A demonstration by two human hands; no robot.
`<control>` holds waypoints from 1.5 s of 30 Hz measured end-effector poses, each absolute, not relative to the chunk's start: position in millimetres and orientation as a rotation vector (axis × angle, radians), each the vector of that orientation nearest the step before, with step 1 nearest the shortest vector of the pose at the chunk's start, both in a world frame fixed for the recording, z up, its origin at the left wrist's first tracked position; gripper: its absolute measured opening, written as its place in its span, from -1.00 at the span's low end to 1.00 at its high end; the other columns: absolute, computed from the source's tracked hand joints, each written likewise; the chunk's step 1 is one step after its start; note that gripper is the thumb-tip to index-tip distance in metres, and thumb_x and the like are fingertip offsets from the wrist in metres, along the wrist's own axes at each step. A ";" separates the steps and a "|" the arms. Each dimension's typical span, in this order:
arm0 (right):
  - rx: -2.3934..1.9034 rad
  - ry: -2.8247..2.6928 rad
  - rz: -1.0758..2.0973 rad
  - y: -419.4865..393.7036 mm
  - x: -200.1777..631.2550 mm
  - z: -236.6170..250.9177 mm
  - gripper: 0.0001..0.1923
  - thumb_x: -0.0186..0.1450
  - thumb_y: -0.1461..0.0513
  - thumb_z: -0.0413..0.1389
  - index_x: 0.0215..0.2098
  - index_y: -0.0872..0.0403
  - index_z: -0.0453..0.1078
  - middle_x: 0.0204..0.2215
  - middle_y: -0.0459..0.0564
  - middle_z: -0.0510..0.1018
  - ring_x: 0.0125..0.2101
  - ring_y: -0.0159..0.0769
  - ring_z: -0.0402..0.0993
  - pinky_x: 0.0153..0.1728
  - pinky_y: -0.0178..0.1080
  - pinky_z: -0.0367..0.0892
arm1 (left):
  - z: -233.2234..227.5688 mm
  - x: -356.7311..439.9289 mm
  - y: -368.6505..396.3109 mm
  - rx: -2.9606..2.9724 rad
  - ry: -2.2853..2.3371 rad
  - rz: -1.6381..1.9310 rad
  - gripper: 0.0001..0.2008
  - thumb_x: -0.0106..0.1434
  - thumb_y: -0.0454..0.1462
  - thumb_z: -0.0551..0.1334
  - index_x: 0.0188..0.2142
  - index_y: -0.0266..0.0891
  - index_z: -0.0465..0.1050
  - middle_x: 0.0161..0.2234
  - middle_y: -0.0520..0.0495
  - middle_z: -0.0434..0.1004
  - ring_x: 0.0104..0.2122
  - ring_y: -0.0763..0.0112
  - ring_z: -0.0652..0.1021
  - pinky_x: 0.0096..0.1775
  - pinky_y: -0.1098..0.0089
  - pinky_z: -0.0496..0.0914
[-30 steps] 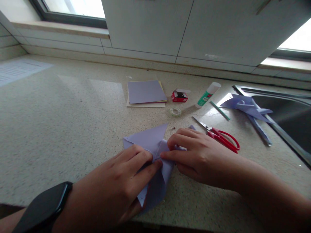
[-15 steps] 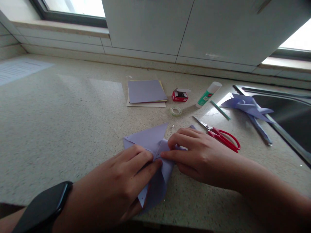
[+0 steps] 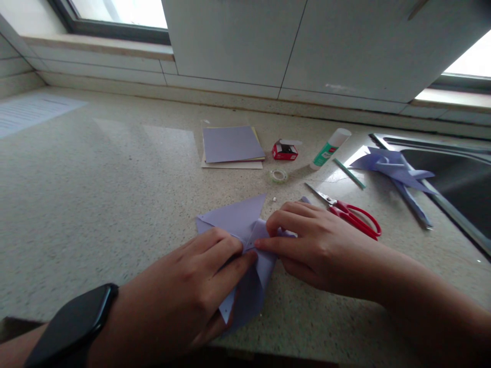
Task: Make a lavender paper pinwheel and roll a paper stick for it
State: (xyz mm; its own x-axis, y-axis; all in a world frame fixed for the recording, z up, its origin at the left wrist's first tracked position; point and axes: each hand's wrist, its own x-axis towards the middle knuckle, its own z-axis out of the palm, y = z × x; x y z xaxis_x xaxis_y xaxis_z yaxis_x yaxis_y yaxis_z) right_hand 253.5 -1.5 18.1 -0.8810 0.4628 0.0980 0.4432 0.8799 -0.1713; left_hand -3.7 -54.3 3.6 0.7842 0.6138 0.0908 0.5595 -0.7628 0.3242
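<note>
A purple paper pinwheel, cut and partly folded, lies on the counter under both hands. Small dots mark some of its corner tips. My left hand presses near its centre with fingers closed on the paper, and a black watch is on that wrist. From the other side, my right hand grips a curled flap at the centre between thumb and fingers. Part of the paper is hidden beneath the hands. Just beyond my right hand lie red-handled scissors.
Behind the hands are a stack of coloured paper, a tape roll, a small red box, a glue stick and a green strip. A finished purple pinwheel rests at the sink. A printed sheet lies far left.
Both hands keep their places on the paper, with hardly any movement. The whole view has shifted very slightly.
</note>
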 end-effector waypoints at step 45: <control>-0.773 -2.910 0.235 -4.3 254.4 20.6 -0.56 0.27 0.34 0.12 0.09 -0.09 0.46 -0.11 0.04 0.49 -0.13 -0.08 0.39 -0.11 0.01 0.32 | 15.9 -45.5 -7.7 2.253 1.573 0.427 -0.79 0.31 -0.22 0.23 -0.09 -0.14 0.56 -0.14 -0.10 0.64 -0.13 0.17 0.58 -0.05 0.11 0.48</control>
